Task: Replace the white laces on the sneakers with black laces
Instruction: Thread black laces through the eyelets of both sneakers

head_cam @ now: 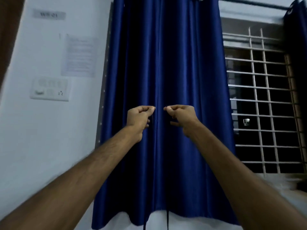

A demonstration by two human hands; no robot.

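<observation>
A blue curtain point(166, 72) hangs at centre, a white window grille point(262, 100) at 3 o'clock. On the white wall point(33, 138) at 9 o'clock, a switchboard point(49, 88); towards 10, a blurred paper notice point(79, 55)

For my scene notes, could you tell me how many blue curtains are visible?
2: the centre curtain, left of the window grille; the right curtain, cut by the frame edge, partly hidden.

I see a deep blue curtain point(166, 72), a plain white wall point(49, 130), a white grid-patterned window grille point(264, 100), and thin black laces point(167, 219).
</observation>
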